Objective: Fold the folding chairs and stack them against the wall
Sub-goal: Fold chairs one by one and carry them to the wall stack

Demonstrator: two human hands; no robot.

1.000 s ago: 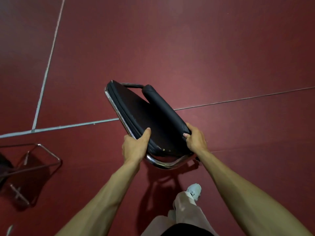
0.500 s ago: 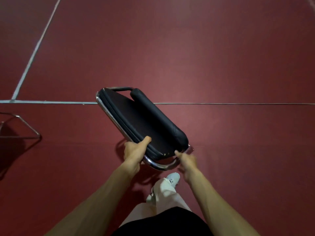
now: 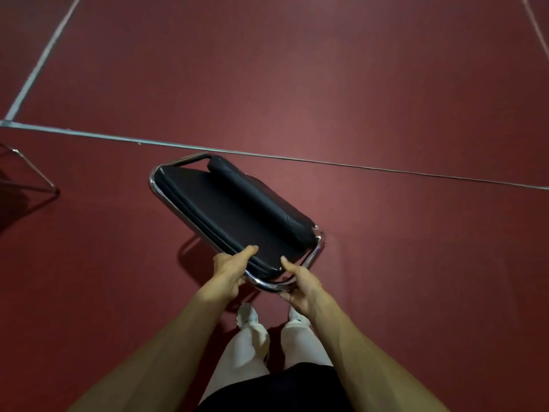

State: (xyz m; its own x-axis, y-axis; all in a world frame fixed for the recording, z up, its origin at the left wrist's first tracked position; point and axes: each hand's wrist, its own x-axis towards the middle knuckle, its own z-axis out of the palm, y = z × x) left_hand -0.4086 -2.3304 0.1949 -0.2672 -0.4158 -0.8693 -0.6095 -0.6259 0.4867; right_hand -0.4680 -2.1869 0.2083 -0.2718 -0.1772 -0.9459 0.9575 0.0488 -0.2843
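I hold a folded chair (image 3: 228, 215) in front of me above the red floor, its black padded seat and backrest lying flat together inside a chrome tube frame. My left hand (image 3: 230, 270) grips the near left edge, thumb on the black seat and fingers under the chrome tube. My right hand (image 3: 301, 285) grips the near curved chrome tube, thumb on top at the seat's corner. The chair slants away from me toward the upper left. No wall is in view.
The chrome leg frame of another chair (image 3: 32, 173) shows at the left edge on the floor. White court lines (image 3: 356, 166) cross the red floor beyond the held chair. My legs and white shoes (image 3: 248, 316) are directly below the chair.
My right hand has moved from the backrest side to the near chrome tube and now grips it. The view has turned; the other chair has slid further to the left edge.
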